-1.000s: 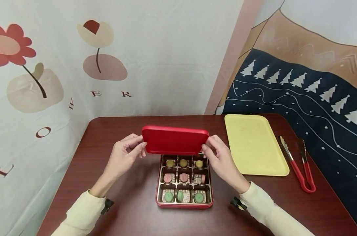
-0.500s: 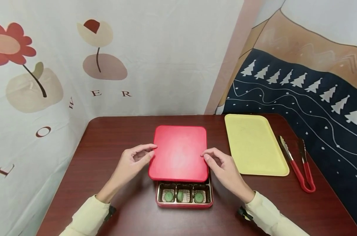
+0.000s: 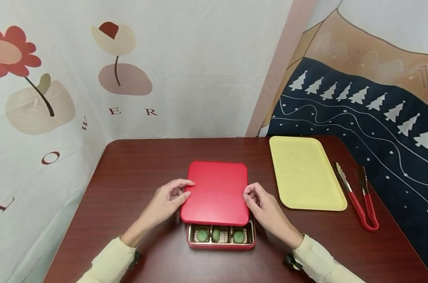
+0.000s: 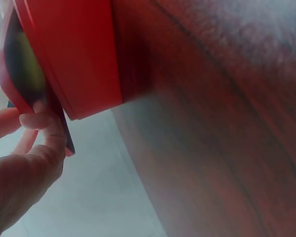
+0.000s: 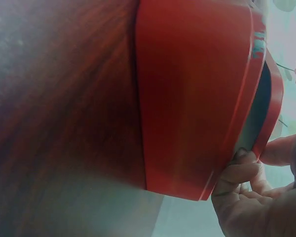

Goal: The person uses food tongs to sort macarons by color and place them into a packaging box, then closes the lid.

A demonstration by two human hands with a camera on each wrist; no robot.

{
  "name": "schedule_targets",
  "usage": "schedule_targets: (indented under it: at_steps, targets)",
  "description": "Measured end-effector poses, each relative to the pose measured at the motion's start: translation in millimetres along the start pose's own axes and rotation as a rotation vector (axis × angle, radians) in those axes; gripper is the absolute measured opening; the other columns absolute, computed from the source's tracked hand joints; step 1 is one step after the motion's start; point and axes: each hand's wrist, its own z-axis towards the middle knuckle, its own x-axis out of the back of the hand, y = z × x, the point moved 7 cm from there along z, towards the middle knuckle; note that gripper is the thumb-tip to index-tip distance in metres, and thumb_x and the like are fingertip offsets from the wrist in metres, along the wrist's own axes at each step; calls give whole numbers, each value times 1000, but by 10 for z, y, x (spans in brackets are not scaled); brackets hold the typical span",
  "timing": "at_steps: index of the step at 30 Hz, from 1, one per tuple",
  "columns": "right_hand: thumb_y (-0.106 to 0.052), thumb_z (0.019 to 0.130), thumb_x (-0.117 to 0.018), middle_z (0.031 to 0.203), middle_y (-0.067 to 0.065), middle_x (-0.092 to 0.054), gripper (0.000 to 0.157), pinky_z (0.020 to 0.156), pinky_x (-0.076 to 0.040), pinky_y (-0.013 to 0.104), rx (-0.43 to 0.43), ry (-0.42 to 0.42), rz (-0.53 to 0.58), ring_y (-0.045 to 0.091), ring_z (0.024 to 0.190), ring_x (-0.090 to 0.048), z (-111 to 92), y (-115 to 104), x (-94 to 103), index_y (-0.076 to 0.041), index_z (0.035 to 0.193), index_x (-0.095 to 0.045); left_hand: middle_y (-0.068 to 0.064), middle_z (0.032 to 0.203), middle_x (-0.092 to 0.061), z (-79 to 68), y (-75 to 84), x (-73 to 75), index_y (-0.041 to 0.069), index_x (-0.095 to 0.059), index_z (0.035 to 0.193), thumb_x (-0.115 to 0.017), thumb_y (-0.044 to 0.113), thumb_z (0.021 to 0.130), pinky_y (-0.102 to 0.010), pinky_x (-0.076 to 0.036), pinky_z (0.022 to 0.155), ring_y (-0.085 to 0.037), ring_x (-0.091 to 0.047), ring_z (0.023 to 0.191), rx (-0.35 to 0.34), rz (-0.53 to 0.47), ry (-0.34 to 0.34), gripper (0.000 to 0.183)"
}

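A red lid [image 3: 216,193] hovers tilted over the red box [image 3: 221,247], covering all but its front row. Three green macarons [image 3: 216,235] show in that row's compartments; the other rows are hidden beneath the lid. On the lid's left edge my left hand [image 3: 167,199] pinches with thumb and fingers. My right hand [image 3: 265,204] pinches the right edge in the same way. In the left wrist view a gap shows between the lid [image 4: 7,79] and the box wall [image 4: 76,54]. The right wrist view also has the lid [image 5: 275,98] apart from the box [image 5: 192,94].
To the right lies a yellow tray [image 3: 306,173] on the dark wooden table [image 3: 139,157]. Tongs with red handles [image 3: 368,216] lie beyond it, near the table's right edge. Printed cloths [image 3: 200,70] hang behind the table.
The lid has swung down from near upright to a flatter tilt over the box, hiding the yellow and pink macarons. Lately it has come nearer to me, both hands moving with it.
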Motion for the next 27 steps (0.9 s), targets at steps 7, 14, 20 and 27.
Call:
schedule_targets:
  at_steps: [7, 14, 20, 27]
  targets:
    - [-7, 105, -69, 86, -9, -60, 14, 67, -48, 25, -35, 18, -47, 9, 75, -58, -50, 34, 1, -19, 107, -62, -4, 95, -66, -10, -42, -99, 9, -74, 128, -76, 3, 102, -25, -51, 65, -20, -62, 70, 30, 42, -67, 26]
    - [-4, 104, -68, 85, -8, -59, 16, 66, -48, 25, -53, 24, -65, 9, 74, -56, -88, 44, 8, -19, 107, -61, -4, 98, -67, 28, -50, -133, 10, -75, 125, -74, 2, 102, -26, -50, 65, -28, -60, 68, 55, 54, -88, 24]
    - [-5, 104, -69, 84, -8, -59, 17, 66, -48, 25, -91, 28, -68, 10, 74, -57, -134, 62, 29, -19, 107, -61, -7, 94, -65, 22, -43, -157, 10, -74, 127, -73, 4, 102, -26, -49, 62, -23, -58, 67, 101, 37, -124, 25]
    - [-8, 105, -68, 83, -7, -59, 13, 67, -48, 25, -161, 6, -46, 11, 73, -57, -170, 98, 49, -19, 108, -62, -11, 92, -61, -12, -17, -190, 8, -71, 130, -73, 6, 103, -29, -50, 54, -20, -55, 61, 145, -25, -172, 27]
